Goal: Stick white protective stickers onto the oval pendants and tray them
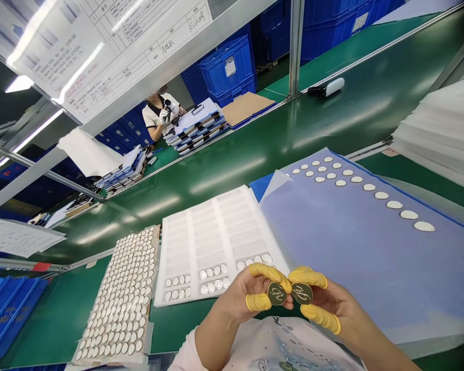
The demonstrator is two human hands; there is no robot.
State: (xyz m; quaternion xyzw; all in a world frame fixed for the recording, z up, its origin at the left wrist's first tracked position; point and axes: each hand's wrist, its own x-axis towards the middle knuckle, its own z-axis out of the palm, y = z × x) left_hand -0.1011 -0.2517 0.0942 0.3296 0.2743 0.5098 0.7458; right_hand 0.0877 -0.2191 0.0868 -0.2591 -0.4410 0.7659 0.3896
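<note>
My left hand point(244, 289), in yellow finger covers, pinches a dark round disc point(277, 293) with a gold rim and gold script lettering. Beside it, my right hand point(334, 298) holds a second such disc point(302, 293) between yellow-covered fingertips. The two discs are side by side, close together, lettered faces toward me. Just beyond my hands lies a white sheet with rows of pockets point(212, 226); several pale discs point(214, 285) sit in its nearer pockets. A bluish sheet point(344, 252) on the right carries a spaced line of pale discs point(394, 204) along its far side.
A board packed with rows of pale discs point(118, 288) lies at left. Blue bins point(10, 314) stand beyond it. White foam sheets point(444, 129) are stacked at right. Behind the green partition point(247, 165), a gloved person point(160, 116) handles a dark object near stacked trays point(201, 126).
</note>
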